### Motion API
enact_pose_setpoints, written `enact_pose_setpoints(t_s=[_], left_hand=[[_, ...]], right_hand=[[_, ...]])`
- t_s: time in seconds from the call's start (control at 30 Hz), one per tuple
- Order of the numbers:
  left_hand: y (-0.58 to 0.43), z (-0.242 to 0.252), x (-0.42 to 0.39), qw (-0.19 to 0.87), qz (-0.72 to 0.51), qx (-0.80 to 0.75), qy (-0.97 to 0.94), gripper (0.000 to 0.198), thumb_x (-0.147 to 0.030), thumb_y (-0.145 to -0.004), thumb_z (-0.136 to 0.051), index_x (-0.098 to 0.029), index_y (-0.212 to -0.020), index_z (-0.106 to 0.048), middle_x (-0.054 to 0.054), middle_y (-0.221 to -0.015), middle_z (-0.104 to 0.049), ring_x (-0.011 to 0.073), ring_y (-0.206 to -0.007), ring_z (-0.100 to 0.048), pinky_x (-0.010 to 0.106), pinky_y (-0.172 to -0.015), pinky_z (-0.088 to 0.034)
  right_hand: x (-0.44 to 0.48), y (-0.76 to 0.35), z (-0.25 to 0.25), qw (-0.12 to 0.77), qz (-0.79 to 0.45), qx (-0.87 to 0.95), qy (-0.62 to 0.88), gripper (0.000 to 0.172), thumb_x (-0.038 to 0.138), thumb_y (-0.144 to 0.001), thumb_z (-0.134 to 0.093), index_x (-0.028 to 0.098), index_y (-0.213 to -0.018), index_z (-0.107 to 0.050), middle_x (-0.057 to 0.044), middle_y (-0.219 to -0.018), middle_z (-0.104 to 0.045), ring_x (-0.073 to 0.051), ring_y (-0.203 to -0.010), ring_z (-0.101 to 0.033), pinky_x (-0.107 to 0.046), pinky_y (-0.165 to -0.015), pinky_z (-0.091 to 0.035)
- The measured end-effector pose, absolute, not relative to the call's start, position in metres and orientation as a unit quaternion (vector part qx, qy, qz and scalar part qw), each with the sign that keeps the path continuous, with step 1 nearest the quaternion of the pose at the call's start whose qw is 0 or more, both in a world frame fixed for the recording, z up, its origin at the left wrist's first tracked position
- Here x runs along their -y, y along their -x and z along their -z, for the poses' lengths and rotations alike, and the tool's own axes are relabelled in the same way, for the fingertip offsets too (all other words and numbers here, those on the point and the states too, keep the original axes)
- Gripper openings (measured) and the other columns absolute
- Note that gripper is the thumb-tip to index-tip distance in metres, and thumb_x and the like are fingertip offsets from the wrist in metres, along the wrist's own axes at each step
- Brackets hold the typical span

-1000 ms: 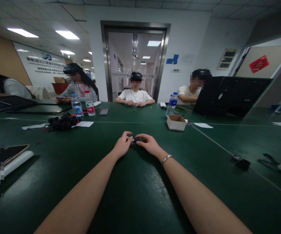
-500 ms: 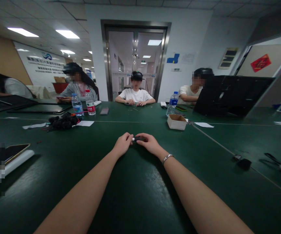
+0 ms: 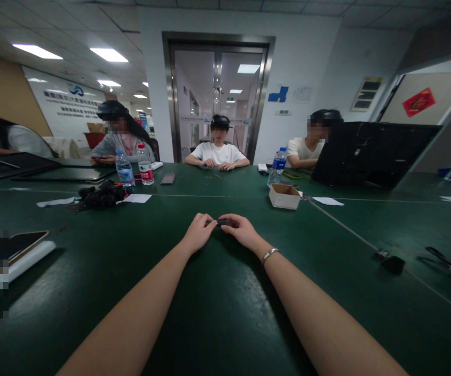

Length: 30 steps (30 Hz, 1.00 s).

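- Black stick (image 3: 221,222), small and dark, lies crosswise between the two hands, over the middle of the counter (image 3: 225,303); whether it touches the surface, I cannot tell.
- The left hand (image 3: 199,230) pinches its left end with thumb and fingers, hiding much of that end.
- The right hand (image 3: 241,231) curls around the other end, thumb and fingertips closed on it — so both hands grip the same piece, just beside each other. A silver bracelet (image 3: 270,256) circles the right wrist.
- An open box (image 3: 284,198) sits beyond the right hand, with a water bottle (image 3: 277,168) behind it.
- A black bundle (image 3: 102,195) lies beyond the left hand, beside a sheet of paper (image 3: 138,198); a blue-capped bottle (image 3: 125,171) and a red-capped bottle (image 3: 146,168) stand upright behind them.
- Across the counter, a person in a white shirt (image 3: 220,154) sits facing this way — forearms on the surface.
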<state>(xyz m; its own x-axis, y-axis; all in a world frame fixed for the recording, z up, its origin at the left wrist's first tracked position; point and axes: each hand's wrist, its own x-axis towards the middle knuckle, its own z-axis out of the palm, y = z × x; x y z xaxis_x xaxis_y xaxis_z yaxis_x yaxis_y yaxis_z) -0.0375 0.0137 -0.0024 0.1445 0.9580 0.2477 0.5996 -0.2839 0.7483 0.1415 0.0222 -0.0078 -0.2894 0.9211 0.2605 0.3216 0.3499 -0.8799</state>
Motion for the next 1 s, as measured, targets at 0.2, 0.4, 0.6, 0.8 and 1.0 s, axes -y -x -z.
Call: enact_pose_setpoints(t_s=[0.2,0.4,0.6,0.8,1.0], left_hand=[[0.0369,-0.003,-0.009,0.244,-0.36,-0.529,-0.729,0.037,-0.048,-0.086,-0.041,-0.019,-0.077,-0.063,0.006,-0.092,-0.056,0.0201,-0.09,-0.054,0.033,-0.086,-0.041],[0.0378,-0.0029,-0.0089,0.255,-0.357,-0.536,-0.722,0.041,-0.051,-0.086,-0.037,-0.02,-0.076,-0.061,0.005,-0.084,-0.059,0.0195,-0.083,-0.054,0.031,-0.077,-0.041],[0.0382,-0.0011,-0.0112,0.254,-0.343,-0.549,-0.719,0.046,-0.05,-0.088,-0.03,-0.019,-0.068,-0.058,0.005,-0.08,-0.058,0.0194,-0.079,-0.054,0.031,-0.074,-0.039],[0.0385,-0.0004,-0.0114,0.254,-0.35,-0.546,-0.718,0.042,-0.049,-0.087,-0.033,-0.019,-0.071,-0.057,0.004,-0.079,-0.059,0.0187,-0.078,-0.053,0.03,-0.073,-0.039],[0.0386,-0.0008,-0.0107,0.264,-0.361,-0.529,-0.722,0.036,-0.05,-0.086,-0.038,-0.02,-0.08,-0.058,0.002,-0.08,-0.06,0.018,-0.08,-0.054,0.029,-0.074,-0.04]], right_hand=[[-0.0201,-0.141,0.0046,0.407,-0.383,0.709,0.43,0.035,0.026,-0.072,-0.065,0.016,-0.105,-0.064,-0.002,-0.083,-0.062,-0.011,-0.065,-0.055,-0.027,-0.065,-0.047],[-0.0208,-0.1412,0.0051,0.405,-0.372,0.713,0.435,0.033,0.025,-0.072,-0.065,0.017,-0.104,-0.064,-0.002,-0.083,-0.064,-0.011,-0.066,-0.055,-0.027,-0.066,-0.047],[-0.0197,-0.1405,0.0042,0.402,-0.352,0.722,0.439,0.033,0.026,-0.072,-0.065,0.017,-0.103,-0.066,-0.002,-0.085,-0.063,-0.011,-0.069,-0.053,-0.027,-0.068,-0.044],[-0.019,-0.1401,0.0032,0.395,-0.35,0.726,0.441,0.034,0.026,-0.072,-0.065,0.016,-0.104,-0.066,-0.001,-0.082,-0.062,-0.011,-0.067,-0.052,-0.027,-0.067,-0.043],[-0.0191,-0.1405,0.0032,0.396,-0.361,0.72,0.44,0.034,0.026,-0.072,-0.064,0.017,-0.105,-0.065,-0.001,-0.082,-0.063,-0.011,-0.068,-0.053,-0.027,-0.067,-0.044]])
